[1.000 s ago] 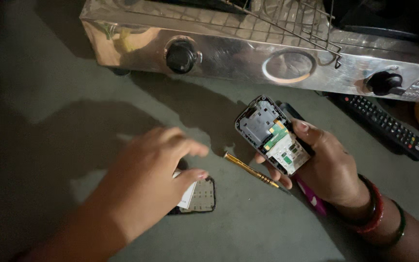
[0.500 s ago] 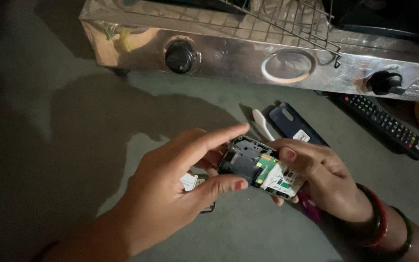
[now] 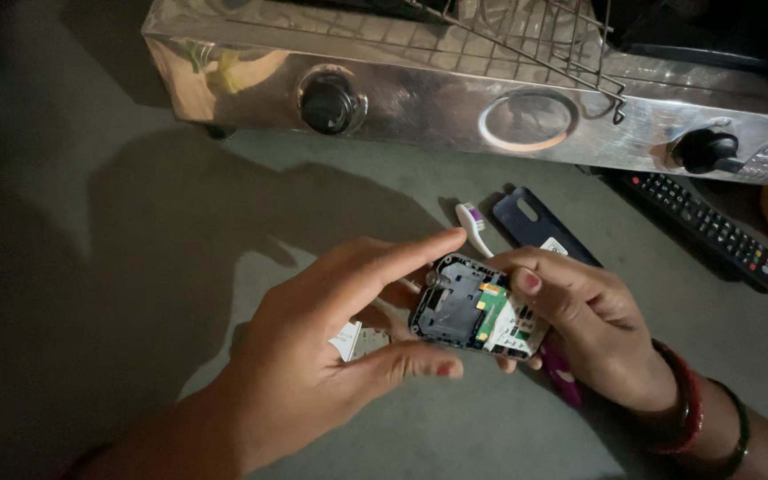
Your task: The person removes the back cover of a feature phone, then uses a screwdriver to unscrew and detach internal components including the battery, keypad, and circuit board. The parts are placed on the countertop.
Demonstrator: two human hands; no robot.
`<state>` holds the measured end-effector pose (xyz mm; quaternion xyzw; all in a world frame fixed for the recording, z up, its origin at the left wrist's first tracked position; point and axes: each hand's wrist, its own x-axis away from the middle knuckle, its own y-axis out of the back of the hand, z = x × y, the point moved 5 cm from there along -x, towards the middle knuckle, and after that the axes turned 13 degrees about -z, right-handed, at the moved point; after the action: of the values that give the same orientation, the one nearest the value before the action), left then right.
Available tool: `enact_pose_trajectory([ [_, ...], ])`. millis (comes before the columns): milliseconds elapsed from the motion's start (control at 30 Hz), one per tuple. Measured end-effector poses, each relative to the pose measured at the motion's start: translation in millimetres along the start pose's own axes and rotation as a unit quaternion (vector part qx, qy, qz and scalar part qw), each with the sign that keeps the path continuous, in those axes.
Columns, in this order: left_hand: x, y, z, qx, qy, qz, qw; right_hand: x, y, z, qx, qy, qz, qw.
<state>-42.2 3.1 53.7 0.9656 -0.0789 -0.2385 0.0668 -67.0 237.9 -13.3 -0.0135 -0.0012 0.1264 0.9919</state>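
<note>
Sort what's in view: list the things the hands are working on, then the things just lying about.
In hand:
- opened phone body, circuit board showing, held by the right hand and the left hand
- small pale part under the left hand

Lying about:
- dark back cover
- toothbrush
- remote control
- steel gas stove with black knobs

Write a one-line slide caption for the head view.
Both hands, left hand and right hand, hold an opened phone above a grey floor, near a toothbrush, remote and steel stove.
</note>
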Motion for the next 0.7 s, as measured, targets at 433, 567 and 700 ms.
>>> enact_pose_trajectory([
  [433,8,-7,17,0.136,0.090,0.032,0.986,9,-21,33,0.244,0.220,-0.050,0.943],
  [567,11,-5,13,0.156,0.039,0.034,0.986,11,-25,51,0.300,0.293,-0.074,0.905],
  [700,8,-3,14,0.152,0.083,0.029,0.984,4,-19,83,0.519,0.367,-0.077,0.768],
])
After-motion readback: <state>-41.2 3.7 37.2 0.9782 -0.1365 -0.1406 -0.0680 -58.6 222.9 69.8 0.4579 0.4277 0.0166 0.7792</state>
